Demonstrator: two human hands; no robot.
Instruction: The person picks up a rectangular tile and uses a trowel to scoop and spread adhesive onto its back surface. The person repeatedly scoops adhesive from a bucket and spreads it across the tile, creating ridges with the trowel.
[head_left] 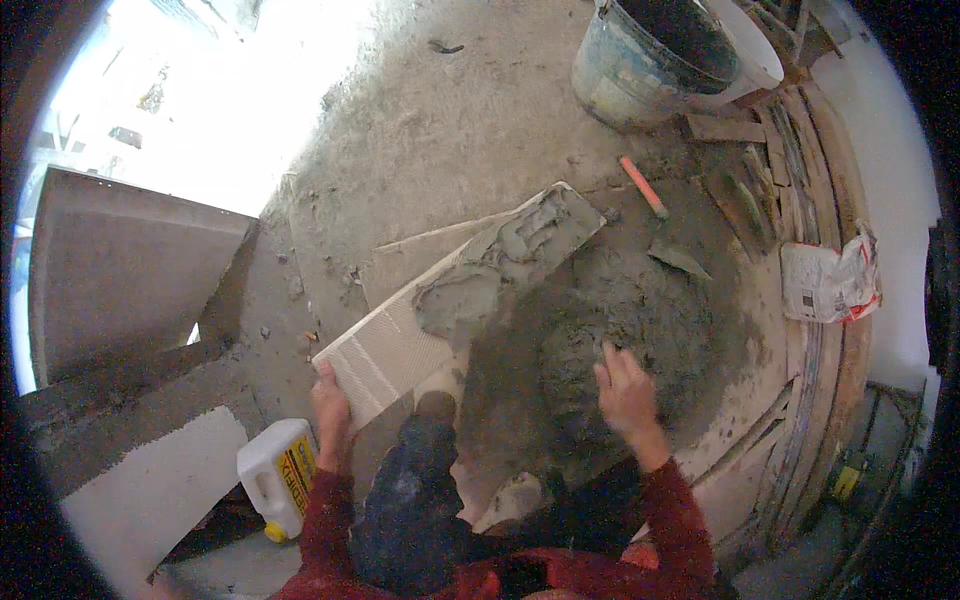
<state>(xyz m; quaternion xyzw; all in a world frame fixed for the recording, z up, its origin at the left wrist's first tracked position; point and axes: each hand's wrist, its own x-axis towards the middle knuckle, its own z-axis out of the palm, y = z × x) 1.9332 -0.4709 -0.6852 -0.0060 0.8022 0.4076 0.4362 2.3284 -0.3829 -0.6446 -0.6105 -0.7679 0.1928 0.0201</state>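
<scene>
My left hand (332,400) grips the near left end of a long pale tile (385,350) with a ribbed back. The tile slants away to the right, its far half spread with wet grey mortar (520,240). Over a broad heap of wet mortar (630,310) on the ground is my right hand (626,392), its fingers apart and partly stretched out. I see nothing held in it. Beyond that hand, a tool with an orange handle (642,187) lies at the far side of the heap. A flat, mortar-coated piece like a trowel blade (680,260) lies nearer.
A mortar-stained bucket (650,60) stands at the far right beside a white bucket (750,50). Wooden boards (810,190) line the right side, with a crumpled white bag (828,277) on them. At left are a white jug (278,478) and an upright dark panel (130,265).
</scene>
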